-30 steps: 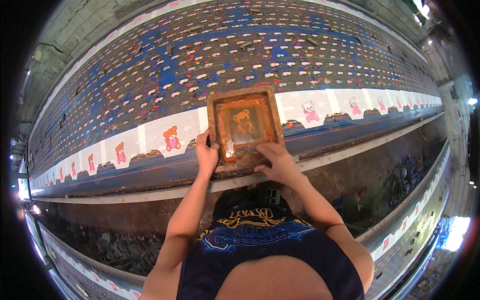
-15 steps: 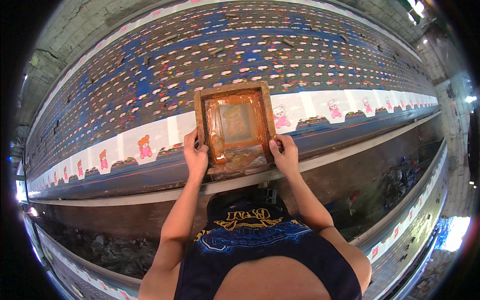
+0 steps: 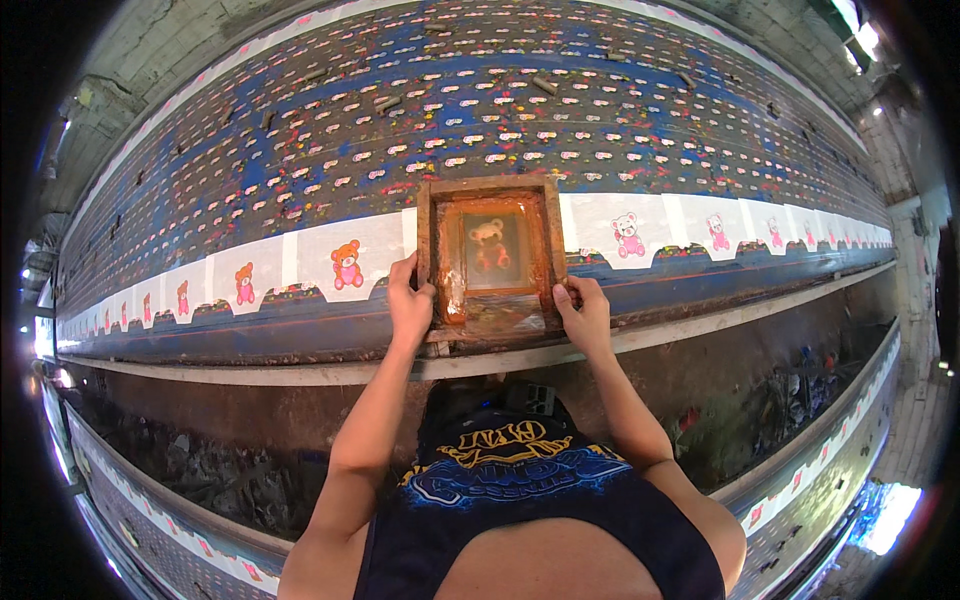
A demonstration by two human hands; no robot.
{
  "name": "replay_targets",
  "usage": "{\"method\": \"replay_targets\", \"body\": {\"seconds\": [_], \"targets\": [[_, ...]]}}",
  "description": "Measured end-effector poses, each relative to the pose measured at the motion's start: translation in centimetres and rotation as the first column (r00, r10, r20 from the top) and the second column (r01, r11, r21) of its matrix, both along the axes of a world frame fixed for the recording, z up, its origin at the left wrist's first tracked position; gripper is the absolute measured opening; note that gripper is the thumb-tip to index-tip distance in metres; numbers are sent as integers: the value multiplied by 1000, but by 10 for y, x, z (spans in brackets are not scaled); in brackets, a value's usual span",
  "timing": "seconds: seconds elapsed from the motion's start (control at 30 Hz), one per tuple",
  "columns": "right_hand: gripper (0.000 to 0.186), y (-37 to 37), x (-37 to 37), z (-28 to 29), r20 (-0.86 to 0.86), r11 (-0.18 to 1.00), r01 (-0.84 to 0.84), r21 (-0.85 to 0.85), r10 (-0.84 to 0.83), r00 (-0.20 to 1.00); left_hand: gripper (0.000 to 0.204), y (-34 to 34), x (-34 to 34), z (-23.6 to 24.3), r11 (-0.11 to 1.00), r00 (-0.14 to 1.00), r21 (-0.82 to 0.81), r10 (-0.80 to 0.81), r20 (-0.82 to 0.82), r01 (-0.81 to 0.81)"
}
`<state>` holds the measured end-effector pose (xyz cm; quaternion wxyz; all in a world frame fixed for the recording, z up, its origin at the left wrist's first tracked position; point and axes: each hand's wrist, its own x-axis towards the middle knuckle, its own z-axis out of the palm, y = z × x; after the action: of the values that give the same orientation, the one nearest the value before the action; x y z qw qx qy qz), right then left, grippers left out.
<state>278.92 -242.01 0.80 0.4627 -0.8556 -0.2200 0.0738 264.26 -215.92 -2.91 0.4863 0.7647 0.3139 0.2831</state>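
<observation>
I see both hands on a square wooden-framed printing screen (image 3: 492,257), its mesh stained orange with a bear figure showing through the middle. It lies flat on the long blue paint-spattered printing table (image 3: 300,150), over the strip of white fabric panels (image 3: 340,262), in the gap between an orange-and-pink bear print to its left and a pink bear print (image 3: 628,234) to its right.

My left hand (image 3: 409,305) grips the lower left corner of the frame, fingers curled over the rail. My right hand (image 3: 584,312) holds the lower right corner the same way, fingers closed around the wood. Neither hand is spread flat.

I judge the frame stiff and fairly light, but the mesh is taut and easily damaged, so the wooden rails are the only place to hold. The near edge looks wet and glossy with ink, so it may be slippery there; a grip on the side rails seems safer. Keeping it level should stop ink from running.

Below the table runs a pale metal rail (image 3: 760,305).
</observation>
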Motion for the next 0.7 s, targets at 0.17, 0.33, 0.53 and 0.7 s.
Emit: {"method": "replay_targets", "body": {"seconds": [0.17,0.33,0.53,0.7], "targets": [[41,-3,5,1,-45,999,-18,27,20,999,60,-4,3,8,999,998,-31,6,-65,-8],[45,-6,2,3,12,999,-47,19,47,999,59,-3,3,4,1000,997,-15,19,-71,-20],[47,6,-33,45,394,869,-464,-175,493,776,59,-6,4,9,1000,996,-12,4,-88,-5],[39,30,-30,36,361,796,-505,-333,602,712,59,-3,5,4,1000,998,14,-13,-66,13]]}}
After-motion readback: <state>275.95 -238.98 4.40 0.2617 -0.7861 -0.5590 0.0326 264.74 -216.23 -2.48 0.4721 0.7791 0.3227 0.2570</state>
